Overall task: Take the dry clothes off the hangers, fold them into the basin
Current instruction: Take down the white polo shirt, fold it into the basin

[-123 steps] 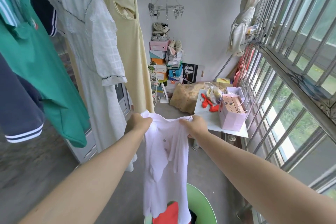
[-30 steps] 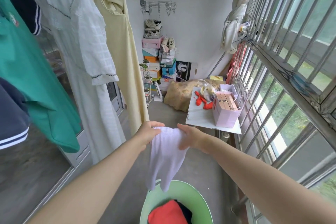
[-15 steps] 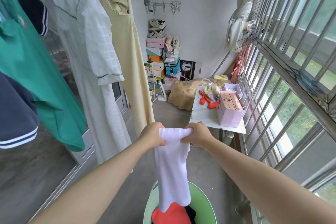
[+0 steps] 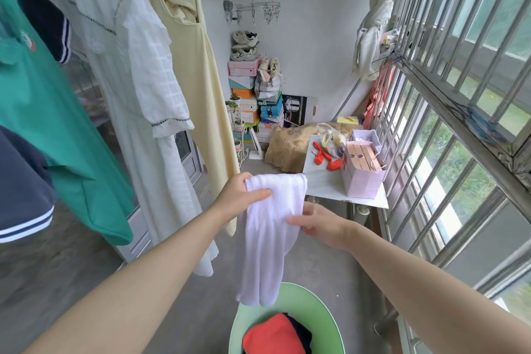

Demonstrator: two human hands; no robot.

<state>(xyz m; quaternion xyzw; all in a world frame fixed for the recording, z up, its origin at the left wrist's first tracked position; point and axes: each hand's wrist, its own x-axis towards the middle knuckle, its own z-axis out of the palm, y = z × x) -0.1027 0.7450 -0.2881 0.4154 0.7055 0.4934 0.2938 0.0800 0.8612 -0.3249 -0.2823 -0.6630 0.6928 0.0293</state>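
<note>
The left hand (image 4: 244,199) has its grip clamped on the upper left corner of a folded white ribbed garment (image 4: 267,244), thumb laid across the front. The right hand (image 4: 321,223) meets the cloth's right edge lower down with its fingertips touching it; whether that grip pinches the fabric cannot be told. The garment hangs in a long narrow strip, its lower end just above the far rim of a pale green plastic basin (image 4: 327,319) on the floor, where a folded red garment (image 4: 273,336) lies on something dark. To the left, a long white dress (image 4: 138,72), a pale yellow dress (image 4: 198,72) and a green shirt (image 4: 54,123) hang. Beyond the hands stands a white table (image 4: 324,184) with a pink paper bag (image 4: 362,181).
</note>
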